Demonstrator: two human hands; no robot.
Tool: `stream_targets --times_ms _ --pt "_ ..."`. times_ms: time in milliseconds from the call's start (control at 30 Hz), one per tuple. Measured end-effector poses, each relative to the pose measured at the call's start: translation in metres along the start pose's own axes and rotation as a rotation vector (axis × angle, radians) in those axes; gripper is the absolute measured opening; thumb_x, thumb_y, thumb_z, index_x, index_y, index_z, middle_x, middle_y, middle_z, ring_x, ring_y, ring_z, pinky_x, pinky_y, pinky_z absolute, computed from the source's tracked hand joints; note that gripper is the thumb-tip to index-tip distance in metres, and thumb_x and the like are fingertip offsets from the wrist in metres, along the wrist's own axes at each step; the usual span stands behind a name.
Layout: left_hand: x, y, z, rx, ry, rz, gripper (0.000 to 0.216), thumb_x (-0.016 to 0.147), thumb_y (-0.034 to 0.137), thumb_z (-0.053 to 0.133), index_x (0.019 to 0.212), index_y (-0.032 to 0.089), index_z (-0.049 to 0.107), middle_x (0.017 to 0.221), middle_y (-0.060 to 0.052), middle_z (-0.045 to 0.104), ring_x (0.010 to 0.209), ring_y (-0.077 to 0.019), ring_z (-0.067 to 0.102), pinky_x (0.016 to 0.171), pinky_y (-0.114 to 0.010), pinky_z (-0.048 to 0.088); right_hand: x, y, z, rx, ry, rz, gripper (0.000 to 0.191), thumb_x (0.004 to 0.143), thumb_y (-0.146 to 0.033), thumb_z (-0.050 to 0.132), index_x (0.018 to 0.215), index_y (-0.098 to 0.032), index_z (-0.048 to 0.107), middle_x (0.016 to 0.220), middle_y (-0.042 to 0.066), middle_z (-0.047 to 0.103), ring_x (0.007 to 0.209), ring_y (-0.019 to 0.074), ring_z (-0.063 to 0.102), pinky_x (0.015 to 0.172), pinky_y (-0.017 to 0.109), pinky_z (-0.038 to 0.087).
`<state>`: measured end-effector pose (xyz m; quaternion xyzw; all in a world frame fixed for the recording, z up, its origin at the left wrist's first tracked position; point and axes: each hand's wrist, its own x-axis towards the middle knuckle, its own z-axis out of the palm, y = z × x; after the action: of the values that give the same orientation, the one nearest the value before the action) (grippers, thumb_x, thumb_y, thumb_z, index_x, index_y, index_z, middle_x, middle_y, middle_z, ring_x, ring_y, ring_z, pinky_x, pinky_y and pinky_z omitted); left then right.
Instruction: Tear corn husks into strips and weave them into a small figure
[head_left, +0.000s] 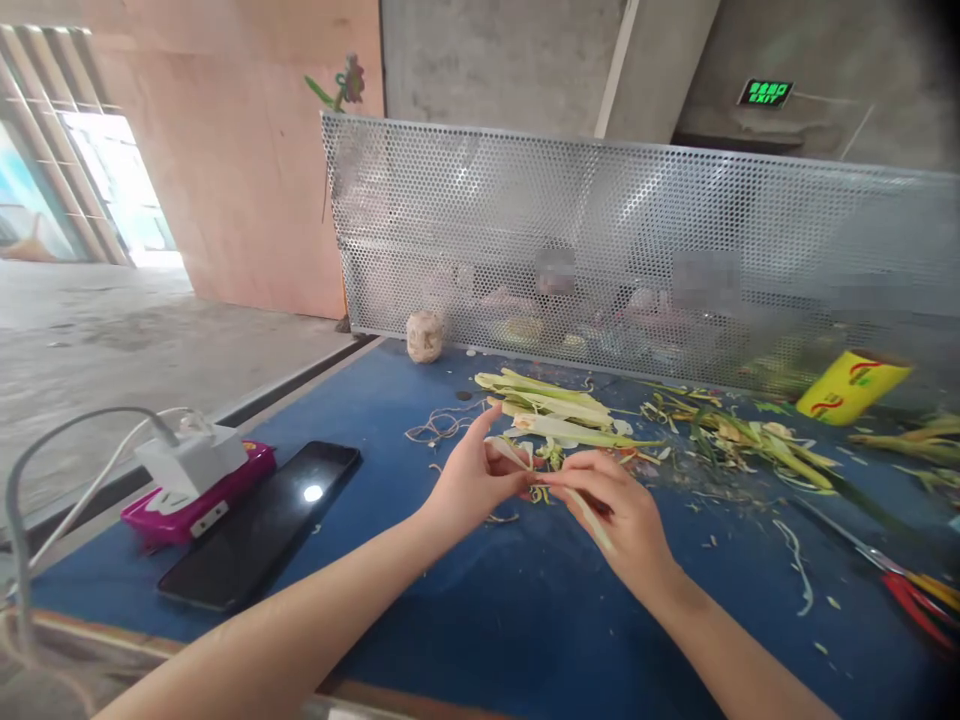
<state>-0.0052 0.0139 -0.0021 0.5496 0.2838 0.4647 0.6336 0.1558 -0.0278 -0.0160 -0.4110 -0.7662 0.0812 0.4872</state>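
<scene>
My left hand (484,475) and my right hand (619,505) meet over the middle of the blue table. Between their fingertips they pinch a pale strip of corn husk (591,520), whose end slants down along my right palm. The left thumb points up, while the other left fingers curl round the strip. Just beyond the hands lies a heap of long pale-green husks (559,405). A small curly yellow-green piece (553,455) shows behind the fingertips; whether it is held, I cannot tell. Loose thin twine (442,425) lies left of the heap.
A black phone (262,525) and a magenta power strip (240,475) with a white charger (191,458) lie left. Red-handled scissors (889,565) and husk scraps (787,455) lie right, near a yellow cylinder (851,388). A perforated metal panel (525,220) stands behind a round pale object (424,337).
</scene>
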Motion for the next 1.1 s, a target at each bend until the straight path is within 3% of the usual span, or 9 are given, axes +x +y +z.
stream_targets --times_ms 100,233,467,600,733,800,900,967,1100 --pt "-0.001 -0.001 0.000 0.035 -0.008 0.034 0.090 0.063 0.006 0.064 0.135 0.017 0.012 0.072 0.000 0.063 0.065 -0.0144 0.061 0.059 -0.028 0.050 0.002 0.004 0.003 0.143 0.062 0.310 0.014 0.078 -0.030 0.055 0.080 -0.022 0.066 0.075 0.005 0.059 0.064 0.0162 0.055 0.052 0.026 0.044" --pt "-0.002 -0.003 -0.002 0.130 -0.013 0.076 0.088 0.065 0.010 0.064 0.137 0.021 0.013 0.072 0.000 0.062 0.070 -0.0157 0.062 0.062 -0.029 0.050 0.005 0.011 0.007 0.531 0.074 0.742 0.028 0.069 -0.044 0.063 0.074 -0.017 0.060 0.056 -0.002 0.048 0.036 0.0047 0.029 0.032 0.019 0.021" --pt "-0.004 0.000 0.002 0.172 -0.037 0.055 0.094 0.062 0.014 0.067 0.137 0.022 0.011 0.074 -0.001 0.062 0.068 -0.0162 0.062 0.059 -0.028 0.049 0.006 0.011 0.011 0.765 0.027 0.909 0.039 0.060 -0.046 0.069 0.057 -0.016 0.046 0.044 -0.009 0.035 0.032 0.0000 0.020 0.030 0.015 0.013" --pt "-0.004 -0.001 0.003 0.203 -0.063 0.032 0.096 0.063 0.016 0.067 0.138 0.022 0.007 0.077 -0.002 0.062 0.069 -0.0168 0.061 0.053 -0.025 0.047 0.006 0.011 0.012 0.807 0.012 0.937 0.039 0.060 -0.044 0.070 0.058 -0.015 0.044 0.046 -0.009 0.038 0.032 -0.0008 0.021 0.030 0.014 0.012" --pt "-0.003 -0.004 -0.002 0.379 -0.042 0.122 0.088 0.066 0.016 0.064 0.137 0.022 0.014 0.074 0.000 0.062 0.071 -0.0146 0.060 0.064 -0.027 0.048 0.007 0.009 0.010 0.858 -0.053 0.970 0.037 0.062 -0.046 0.068 0.068 -0.016 0.048 0.052 -0.009 0.040 0.034 -0.0004 0.023 0.031 0.013 0.012" --pt "-0.001 -0.004 -0.004 0.395 -0.005 0.126 0.089 0.065 0.017 0.065 0.137 0.023 0.014 0.072 0.001 0.061 0.068 -0.0139 0.059 0.061 -0.026 0.048 0.006 0.007 0.007 0.843 -0.160 0.980 0.038 0.064 -0.049 0.065 0.070 -0.016 0.049 0.057 -0.007 0.043 0.036 0.0004 0.025 0.032 0.014 0.014" --pt "0.002 -0.003 -0.007 0.324 0.046 0.053 0.094 0.063 0.017 0.066 0.138 0.020 0.008 0.072 0.001 0.061 0.059 -0.0124 0.056 0.046 -0.022 0.046 0.003 0.004 0.002 0.666 -0.455 0.946 0.034 0.073 -0.049 0.055 0.073 -0.016 0.054 0.062 -0.003 0.048 0.037 0.0026 0.031 0.034 0.016 0.019" --pt "0.004 -0.003 -0.008 0.288 0.067 0.011 0.097 0.062 0.017 0.067 0.138 0.018 0.006 0.070 0.001 0.061 0.055 -0.0119 0.055 0.041 -0.020 0.044 0.000 0.002 0.000 0.403 -0.544 0.801 0.029 0.079 -0.044 0.048 0.072 -0.017 0.056 0.059 -0.002 0.049 0.039 0.0059 0.036 0.037 0.019 0.025" --pt "0.004 -0.006 -0.009 0.355 0.067 0.040 0.099 0.063 0.018 0.066 0.138 0.018 0.001 0.071 -0.001 0.063 0.065 -0.0156 0.059 0.046 -0.022 0.045 -0.002 -0.005 -0.003 -0.188 -0.495 0.318 0.026 0.083 -0.027 0.043 0.059 -0.019 0.052 0.059 0.001 0.052 0.055 0.0139 0.048 0.051 0.025 0.034"
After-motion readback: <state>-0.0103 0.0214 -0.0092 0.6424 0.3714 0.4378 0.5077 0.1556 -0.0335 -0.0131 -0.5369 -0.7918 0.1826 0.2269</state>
